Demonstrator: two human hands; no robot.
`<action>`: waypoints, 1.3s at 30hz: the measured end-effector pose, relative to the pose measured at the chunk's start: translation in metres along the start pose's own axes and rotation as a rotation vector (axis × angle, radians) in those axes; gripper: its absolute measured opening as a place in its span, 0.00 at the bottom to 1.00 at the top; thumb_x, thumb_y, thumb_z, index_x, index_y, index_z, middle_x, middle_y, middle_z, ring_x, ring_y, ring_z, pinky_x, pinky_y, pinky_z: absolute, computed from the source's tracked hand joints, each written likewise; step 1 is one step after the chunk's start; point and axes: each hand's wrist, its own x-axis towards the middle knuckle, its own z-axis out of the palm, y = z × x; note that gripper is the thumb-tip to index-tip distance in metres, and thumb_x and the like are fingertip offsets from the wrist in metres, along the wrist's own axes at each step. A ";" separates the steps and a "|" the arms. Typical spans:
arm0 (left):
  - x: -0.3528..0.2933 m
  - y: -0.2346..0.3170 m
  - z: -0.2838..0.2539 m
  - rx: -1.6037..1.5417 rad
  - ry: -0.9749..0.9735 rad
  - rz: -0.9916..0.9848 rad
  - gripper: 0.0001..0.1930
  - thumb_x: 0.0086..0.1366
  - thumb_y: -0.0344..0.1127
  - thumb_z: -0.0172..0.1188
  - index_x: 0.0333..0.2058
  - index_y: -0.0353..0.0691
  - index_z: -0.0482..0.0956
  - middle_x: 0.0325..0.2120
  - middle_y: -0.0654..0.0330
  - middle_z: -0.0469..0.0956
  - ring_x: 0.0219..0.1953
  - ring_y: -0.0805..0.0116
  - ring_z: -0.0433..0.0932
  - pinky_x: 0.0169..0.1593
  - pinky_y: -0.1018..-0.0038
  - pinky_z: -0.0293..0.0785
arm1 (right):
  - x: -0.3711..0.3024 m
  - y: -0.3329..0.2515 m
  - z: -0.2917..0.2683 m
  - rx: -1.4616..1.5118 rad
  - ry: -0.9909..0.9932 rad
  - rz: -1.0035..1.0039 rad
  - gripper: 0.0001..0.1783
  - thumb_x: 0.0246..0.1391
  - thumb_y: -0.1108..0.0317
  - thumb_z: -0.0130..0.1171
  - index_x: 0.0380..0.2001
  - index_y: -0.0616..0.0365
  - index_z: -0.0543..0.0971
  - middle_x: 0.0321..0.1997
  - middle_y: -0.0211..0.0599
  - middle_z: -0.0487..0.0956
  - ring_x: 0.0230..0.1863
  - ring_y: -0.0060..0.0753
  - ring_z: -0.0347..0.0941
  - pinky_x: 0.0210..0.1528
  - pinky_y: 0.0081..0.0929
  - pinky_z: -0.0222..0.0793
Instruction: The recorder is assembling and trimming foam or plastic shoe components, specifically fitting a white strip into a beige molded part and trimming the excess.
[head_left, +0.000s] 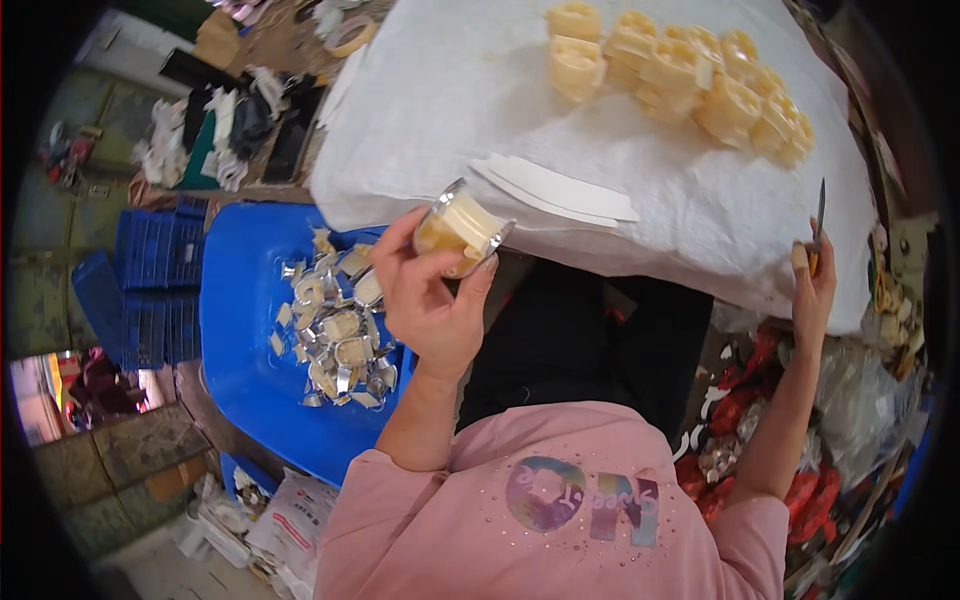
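Note:
My left hand [432, 305] is raised in front of the table edge, its fingers and thumb closed round a curved cream piece with shiny silver edges [466, 222]. Out to the right, over the side of the white-covered table, my right hand [815, 280] grips a narrow pointed blade with an orange handle [821, 215], tip upward; whether it is a knife or closed scissors I cannot tell. Between the hands, long white curved strips [555, 190] lie near the front of the table [430, 110]. Several yellowish cream rolls [672, 70] are grouped at its far right.
A blue tub [250, 330] left of my lap holds a heap of cream and silver pieces [340, 345]. Blue crates [160, 285] stand farther left. Gloves and cloths [230, 125] lie at the back left. Red and clear plastic bags [815, 490] crowd the floor at my right.

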 end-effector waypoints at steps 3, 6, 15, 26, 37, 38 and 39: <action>-0.002 -0.016 -0.017 -0.629 0.007 -0.490 0.16 0.49 0.29 0.71 0.35 0.36 0.75 0.52 0.50 0.69 0.53 0.60 0.70 0.52 0.66 0.70 | 0.008 0.022 -0.004 -0.171 -0.003 -0.050 0.24 0.56 0.70 0.52 0.57 0.56 0.68 0.33 0.30 0.68 0.34 0.25 0.63 0.39 0.21 0.61; 0.004 -0.015 -0.030 -0.835 0.035 -0.629 0.15 0.50 0.28 0.70 0.37 0.36 0.75 0.51 0.50 0.69 0.52 0.58 0.72 0.52 0.66 0.71 | 0.022 0.045 -0.018 -0.431 -0.035 -0.132 0.26 0.55 0.72 0.50 0.59 0.54 0.67 0.35 0.38 0.70 0.36 0.35 0.67 0.43 0.27 0.64; -0.018 -0.047 -0.076 -0.446 0.063 -0.678 0.16 0.52 0.25 0.66 0.40 0.34 0.74 0.48 0.52 0.72 0.50 0.59 0.73 0.51 0.69 0.72 | 0.063 0.112 -0.066 -1.057 -0.024 -0.072 0.28 0.56 0.64 0.51 0.62 0.41 0.65 0.47 0.47 0.70 0.48 0.49 0.66 0.53 0.39 0.60; -0.070 -0.061 -0.184 1.235 -0.084 -0.531 0.22 0.46 0.29 0.64 0.43 0.42 0.73 0.41 0.52 0.66 0.48 0.54 0.64 0.52 0.67 0.61 | 0.040 0.016 0.006 -0.686 0.130 -0.493 0.21 0.44 0.77 0.58 0.46 0.54 0.76 0.48 0.42 0.72 0.53 0.47 0.65 0.57 0.39 0.58; -0.007 -0.020 -0.026 0.247 -0.443 -0.132 0.17 0.45 0.21 0.62 0.37 0.38 0.76 0.39 0.54 0.73 0.43 0.56 0.72 0.47 0.67 0.68 | -0.023 -0.137 0.181 -0.052 -0.382 -0.703 0.13 0.43 0.75 0.59 0.36 0.63 0.75 0.43 0.44 0.72 0.45 0.48 0.66 0.49 0.36 0.64; -0.004 -0.018 -0.015 0.203 -0.497 -0.062 0.17 0.45 0.21 0.63 0.37 0.38 0.76 0.40 0.54 0.73 0.43 0.55 0.72 0.47 0.66 0.68 | -0.022 -0.140 0.188 -0.052 -0.371 -0.722 0.13 0.43 0.75 0.59 0.36 0.63 0.76 0.42 0.43 0.73 0.45 0.48 0.66 0.48 0.35 0.65; -0.004 -0.018 -0.005 0.196 -0.494 -0.066 0.17 0.45 0.21 0.63 0.37 0.38 0.76 0.40 0.54 0.73 0.43 0.55 0.72 0.47 0.66 0.68 | -0.022 -0.142 0.192 -0.052 -0.361 -0.740 0.13 0.43 0.75 0.58 0.36 0.63 0.76 0.40 0.43 0.73 0.44 0.47 0.66 0.47 0.34 0.65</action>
